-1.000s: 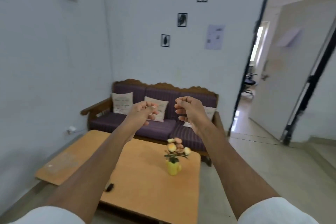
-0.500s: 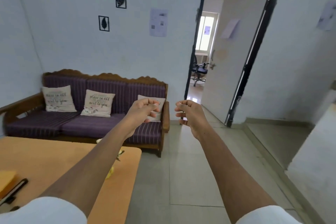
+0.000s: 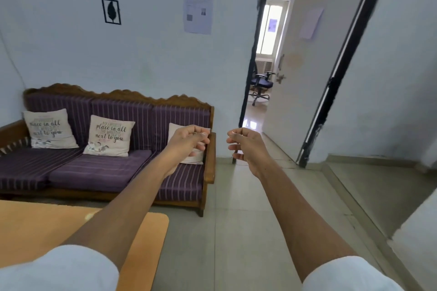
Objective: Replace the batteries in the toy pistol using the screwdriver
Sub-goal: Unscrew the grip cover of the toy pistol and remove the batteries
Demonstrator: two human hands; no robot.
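Observation:
Both my arms stretch forward at chest height above the floor. My left hand (image 3: 189,142) is in front of the sofa's right armrest, fingers curled in and thumb against the fingertips, with nothing visible in it. My right hand (image 3: 246,146) mirrors it a little to the right, fingers curled, also holding nothing I can see. A small gap separates the two hands. No toy pistol, screwdriver or batteries appear in the head view.
An orange wooden table (image 3: 35,227) fills the lower left corner. A purple striped sofa (image 3: 106,168) with cushions stands against the far wall. An open doorway (image 3: 267,54) leads to an office chair (image 3: 261,85). A white ledge (image 3: 416,227) rises at the right.
The view has swung to the right: the table with the yellow flower vase has slid out to the left and the doorway has come to the centre. Both hands keep the same curled pose.

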